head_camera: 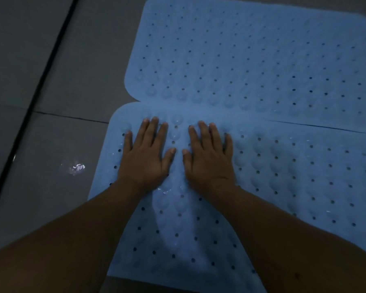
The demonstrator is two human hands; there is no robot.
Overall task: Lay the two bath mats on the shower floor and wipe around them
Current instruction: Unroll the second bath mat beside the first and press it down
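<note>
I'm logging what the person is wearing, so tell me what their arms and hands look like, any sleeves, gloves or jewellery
Both forearms are bare, with no sleeve in view. The left hand and right hand wear no gloves, and no ring, watch or bracelet shows on either. Fingernails look short. The dim light hides finer marks.

Dim, bluish, grainy wide-angle view; small glare on wet floor (77,167), soft edges.

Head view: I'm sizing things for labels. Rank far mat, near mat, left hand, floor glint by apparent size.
1-2. Far mat and near mat: alike, both cropped, unranked.
3. Left hand.
4. Floor glint.
</note>
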